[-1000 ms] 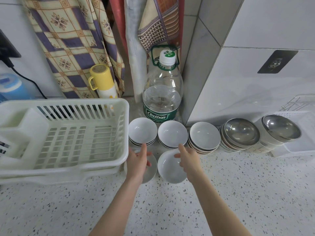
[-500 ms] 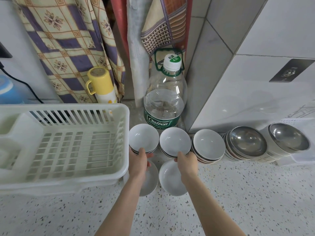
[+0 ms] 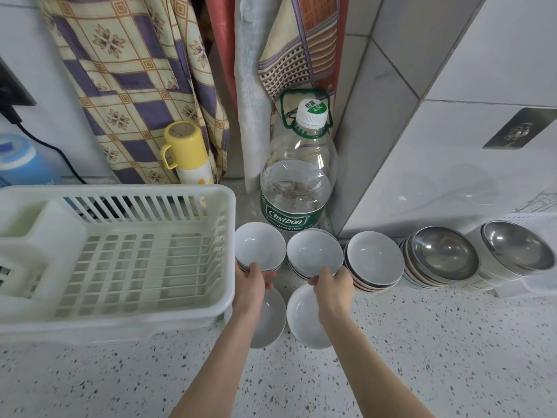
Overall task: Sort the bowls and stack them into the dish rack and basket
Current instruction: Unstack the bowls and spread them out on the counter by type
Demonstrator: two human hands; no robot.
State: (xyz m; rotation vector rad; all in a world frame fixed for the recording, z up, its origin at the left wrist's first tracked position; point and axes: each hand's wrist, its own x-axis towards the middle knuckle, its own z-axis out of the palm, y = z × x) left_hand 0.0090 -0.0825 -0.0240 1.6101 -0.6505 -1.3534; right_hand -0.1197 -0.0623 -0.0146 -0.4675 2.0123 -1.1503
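Observation:
Three small stacks of white bowls stand in a row on the counter: a left stack [image 3: 259, 244], a middle stack [image 3: 313, 251] and a right stack [image 3: 375, 257]. My left hand [image 3: 251, 286] grips the near rim of the left stack. My right hand [image 3: 333, 286] grips the near rim of the middle stack. Two single white bowls lie nearer me, one [image 3: 271, 318] partly under my left wrist, the other [image 3: 304, 318] beside my right wrist. Two stacks topped with steel bowls [image 3: 443, 254] [image 3: 518, 248] stand further right. The white dish rack [image 3: 120, 260] sits at the left.
A large water bottle [image 3: 297, 182] stands behind the bowls in the corner. A yellow-capped flask [image 3: 188, 152] and hanging cloths are behind the rack. A white basket [image 3: 539, 285] is at the right edge, under the steel bowls. A blue container [image 3: 21, 161] is far left.
Both hands moved forward from over the two near bowls to the back row. The left hand took hold of the left stack's rim, the right hand of the middle stack's rim.

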